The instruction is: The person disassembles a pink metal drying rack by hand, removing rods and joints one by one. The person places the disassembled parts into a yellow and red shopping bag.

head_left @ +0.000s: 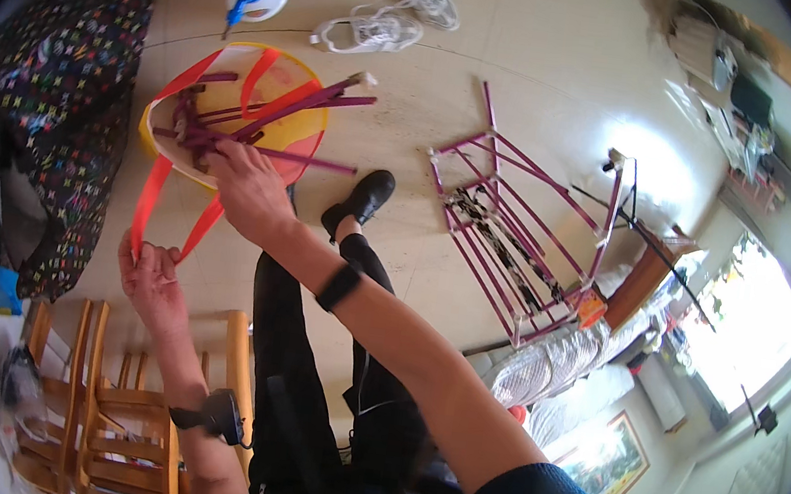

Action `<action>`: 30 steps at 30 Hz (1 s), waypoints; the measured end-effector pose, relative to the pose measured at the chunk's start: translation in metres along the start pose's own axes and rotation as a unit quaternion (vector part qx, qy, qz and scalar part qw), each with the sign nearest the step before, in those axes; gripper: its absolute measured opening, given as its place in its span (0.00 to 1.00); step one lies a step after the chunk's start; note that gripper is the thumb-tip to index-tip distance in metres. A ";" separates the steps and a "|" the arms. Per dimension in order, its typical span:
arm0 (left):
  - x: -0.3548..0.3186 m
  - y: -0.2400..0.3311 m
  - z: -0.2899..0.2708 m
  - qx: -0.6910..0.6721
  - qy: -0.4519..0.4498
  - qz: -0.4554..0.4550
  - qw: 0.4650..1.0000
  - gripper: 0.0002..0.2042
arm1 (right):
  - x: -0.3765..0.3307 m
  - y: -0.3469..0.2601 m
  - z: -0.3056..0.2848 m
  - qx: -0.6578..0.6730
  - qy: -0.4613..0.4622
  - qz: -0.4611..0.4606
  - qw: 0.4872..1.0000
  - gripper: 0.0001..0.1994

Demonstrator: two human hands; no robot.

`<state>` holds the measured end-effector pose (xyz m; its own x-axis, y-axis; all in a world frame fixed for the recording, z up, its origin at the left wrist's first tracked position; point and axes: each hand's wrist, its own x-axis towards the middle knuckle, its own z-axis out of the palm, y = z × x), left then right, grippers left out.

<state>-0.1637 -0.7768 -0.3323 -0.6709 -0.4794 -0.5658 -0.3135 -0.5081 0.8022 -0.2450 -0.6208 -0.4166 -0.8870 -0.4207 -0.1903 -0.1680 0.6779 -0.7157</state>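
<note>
I have my left hand [154, 286] pinching the soft orange strap [153, 197] of the yellow bag [291, 69] on the floor [415, 91], my right hand [249, 190] at stiff, probably light purple rods [285, 113] inside, grip unclear, best taken mid-length.

There were two hands, one left hand [154, 285] and one right hand [250, 192], and two black wristbands [339, 287]. One yellow bag [300, 75] and several purple rods [300, 110], too overlapped to count, showed. So did one purple rack [441, 188], one black shoe [363, 202], at least three white shoes [372, 33] and one framed picture [613, 458].
</note>
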 end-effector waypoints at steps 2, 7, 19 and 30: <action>0.010 -0.001 0.007 -0.035 -0.027 -0.002 0.999 0.15 | -0.044 0.016 -0.050 0.092 0.023 0.044 0.995 0.15; 0.022 -0.014 0.030 0.052 -0.067 -0.049 0.995 0.17 | -0.178 0.076 -0.202 0.015 0.123 0.282 0.951 0.16; -0.025 -0.034 0.123 0.391 -0.124 0.037 0.911 0.21 | -0.242 0.232 -0.287 0.452 0.006 0.558 0.696 0.14; -0.121 -0.075 0.278 0.438 -0.483 0.019 0.758 0.18 | -0.309 0.142 -0.155 0.517 0.128 0.660 0.529 0.05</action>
<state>-0.2457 -0.4814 -0.2713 -0.7362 0.4813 -0.4758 -0.3239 0.3667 0.8721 -0.0614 -0.3011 -0.3557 0.0115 0.1936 -0.9810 0.8795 -0.4688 -0.0822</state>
